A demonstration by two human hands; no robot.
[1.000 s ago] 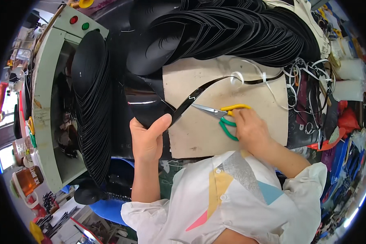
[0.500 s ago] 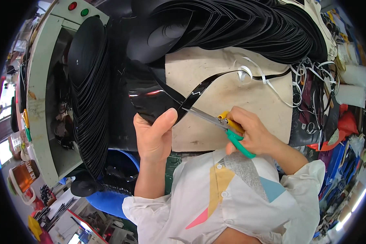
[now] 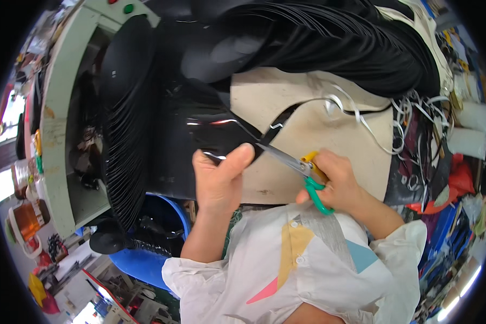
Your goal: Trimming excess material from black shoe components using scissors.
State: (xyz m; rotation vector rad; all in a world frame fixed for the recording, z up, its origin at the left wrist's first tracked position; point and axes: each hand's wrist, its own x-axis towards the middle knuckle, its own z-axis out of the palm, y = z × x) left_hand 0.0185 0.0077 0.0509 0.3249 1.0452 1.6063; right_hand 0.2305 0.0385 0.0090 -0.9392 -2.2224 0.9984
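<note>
My left hand [image 3: 221, 175] is closed on a glossy black sheet piece [image 3: 210, 132], thumb on top. From that piece a narrow shiny black strip [image 3: 286, 114] runs up to the right across the beige board. In my right hand [image 3: 337, 181] is a pair of scissors [image 3: 286, 159] with one green and one yellow handle. The scissor tips meet the black material just right of my left thumb. Whether the blades are parted there I cannot tell.
A long fanned stack of black pieces [image 3: 351, 46] lies along the far side, another stack [image 3: 127, 135] at left beside a pale machine housing [image 3: 59, 135]. White ribbons [image 3: 399, 127] tangle on the right of the beige board [image 3: 329, 135]. A blue bin [image 3: 140, 267] stands at lower left.
The whole view has shifted, so the table and stacks appear farther right and slightly lower. My left hand still holds the black piece, and the scissors stay at its edge.
</note>
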